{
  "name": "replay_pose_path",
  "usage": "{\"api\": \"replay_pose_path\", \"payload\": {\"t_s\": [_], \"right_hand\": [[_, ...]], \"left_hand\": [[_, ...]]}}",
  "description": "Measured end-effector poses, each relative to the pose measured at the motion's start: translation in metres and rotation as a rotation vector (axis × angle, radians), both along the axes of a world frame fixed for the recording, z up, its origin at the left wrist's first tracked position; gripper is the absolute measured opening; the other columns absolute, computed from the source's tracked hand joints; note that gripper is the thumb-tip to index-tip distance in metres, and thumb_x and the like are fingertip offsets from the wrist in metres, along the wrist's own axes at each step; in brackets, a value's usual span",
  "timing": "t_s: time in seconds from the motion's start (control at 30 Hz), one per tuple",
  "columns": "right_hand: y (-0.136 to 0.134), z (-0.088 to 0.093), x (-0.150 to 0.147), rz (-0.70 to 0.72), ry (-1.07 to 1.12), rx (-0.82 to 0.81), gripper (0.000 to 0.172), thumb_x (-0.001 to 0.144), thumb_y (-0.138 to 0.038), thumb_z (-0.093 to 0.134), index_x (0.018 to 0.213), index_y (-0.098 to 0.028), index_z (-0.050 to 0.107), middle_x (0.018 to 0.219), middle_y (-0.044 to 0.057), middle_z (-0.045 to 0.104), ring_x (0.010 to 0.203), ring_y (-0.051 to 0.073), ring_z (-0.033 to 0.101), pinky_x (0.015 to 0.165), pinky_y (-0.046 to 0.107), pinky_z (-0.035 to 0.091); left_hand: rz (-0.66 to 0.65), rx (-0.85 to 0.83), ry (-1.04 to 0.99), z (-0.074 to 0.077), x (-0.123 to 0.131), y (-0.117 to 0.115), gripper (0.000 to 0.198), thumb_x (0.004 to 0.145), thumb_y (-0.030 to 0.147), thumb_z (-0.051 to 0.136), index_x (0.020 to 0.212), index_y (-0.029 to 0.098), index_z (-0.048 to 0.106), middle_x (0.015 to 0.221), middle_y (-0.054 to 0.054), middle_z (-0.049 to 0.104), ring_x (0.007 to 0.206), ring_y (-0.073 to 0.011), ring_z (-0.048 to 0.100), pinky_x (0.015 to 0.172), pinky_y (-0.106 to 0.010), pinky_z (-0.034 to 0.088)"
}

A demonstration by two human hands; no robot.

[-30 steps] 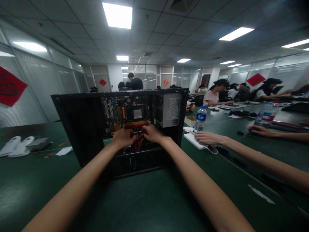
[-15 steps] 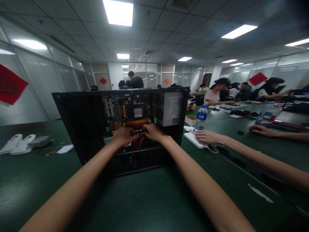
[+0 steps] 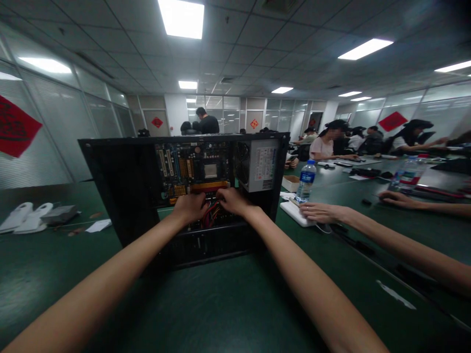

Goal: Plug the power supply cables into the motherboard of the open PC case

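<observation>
An open black computer case [image 3: 117,142] stands on the green table, its inside facing me. Within it are a motherboard [image 3: 174,162] and, at upper right, a silver power supply [image 3: 263,166]. My left hand [image 3: 189,208] reaches in below the orange-and-red memory slots [image 3: 209,187], its fingers curled; whatever they hold is hidden. Opposite it, my right hand [image 3: 234,200] pinches at the upper end of a bundle of coloured cables [image 3: 211,213]. These cables hang between both hands toward the bottom of the case.
To the right are a water bottle [image 3: 306,180], a small open box [image 3: 290,183] and a white flat device [image 3: 296,214] under another person's hand [image 3: 324,213]. White slipper-like items [image 3: 27,218] and a grey box [image 3: 60,214] lie at left. Other people sit farther back.
My left hand has shifted slightly to the right and turned, its fingers now nearer the cables. My right hand stays almost in place. The neighbour's hand on the white device has moved slightly.
</observation>
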State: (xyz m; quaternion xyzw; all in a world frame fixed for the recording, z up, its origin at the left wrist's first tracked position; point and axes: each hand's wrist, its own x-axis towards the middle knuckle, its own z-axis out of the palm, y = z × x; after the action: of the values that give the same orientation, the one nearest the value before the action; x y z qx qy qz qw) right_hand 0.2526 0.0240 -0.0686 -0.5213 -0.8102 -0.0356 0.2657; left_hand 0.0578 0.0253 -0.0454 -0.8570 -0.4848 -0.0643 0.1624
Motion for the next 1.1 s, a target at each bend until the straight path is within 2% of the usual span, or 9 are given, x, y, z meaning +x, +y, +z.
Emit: {"api": "replay_pose_path", "payload": {"t_s": [0.3,0.47,0.87,1.1], "right_hand": [[-0.0035,0.002,-0.0004,-0.013,-0.012,0.009,0.022,0.086,-0.009,0.058,0.104,-0.015,0.069,0.104,0.009,0.073,0.098,0.02,0.067,0.08,0.026,0.046],[-0.0013,0.0012,0.0,-0.044,-0.022,0.009,0.019,0.087,-0.012,0.059,0.103,-0.015,0.069,0.099,0.008,0.073,0.094,0.02,0.068,0.076,0.026,0.046],[-0.0016,-0.0002,0.0008,-0.017,-0.009,0.015,0.021,0.087,-0.011,0.06,0.105,-0.015,0.068,0.104,0.009,0.073,0.099,0.021,0.067,0.08,0.027,0.047],[-0.0022,0.0016,-0.001,-0.048,-0.01,0.014,0.02,0.086,-0.011,0.059,0.102,-0.015,0.07,0.1,0.009,0.073,0.094,0.02,0.068,0.077,0.026,0.046]], "left_hand": [[-0.006,0.019,0.025,0.0005,0.0007,0.0005,0.042,0.097,0.045,0.033,0.112,0.017,0.06,0.101,-0.017,0.074,0.095,-0.0359,0.071,0.073,-0.041,0.052],[-0.002,-0.006,0.022,0.0013,0.0015,0.0008,0.044,0.097,0.048,0.032,0.112,0.017,0.06,0.101,-0.017,0.074,0.096,-0.0357,0.071,0.076,-0.042,0.052],[0.02,0.004,0.047,0.0015,0.0019,-0.0037,0.04,0.097,0.043,0.035,0.114,0.017,0.06,0.102,-0.017,0.074,0.096,-0.0355,0.071,0.075,-0.04,0.052],[0.002,0.015,0.052,0.0003,0.0017,-0.0019,0.041,0.098,0.043,0.033,0.114,0.016,0.059,0.103,-0.017,0.074,0.096,-0.0357,0.071,0.073,-0.04,0.051]]}}
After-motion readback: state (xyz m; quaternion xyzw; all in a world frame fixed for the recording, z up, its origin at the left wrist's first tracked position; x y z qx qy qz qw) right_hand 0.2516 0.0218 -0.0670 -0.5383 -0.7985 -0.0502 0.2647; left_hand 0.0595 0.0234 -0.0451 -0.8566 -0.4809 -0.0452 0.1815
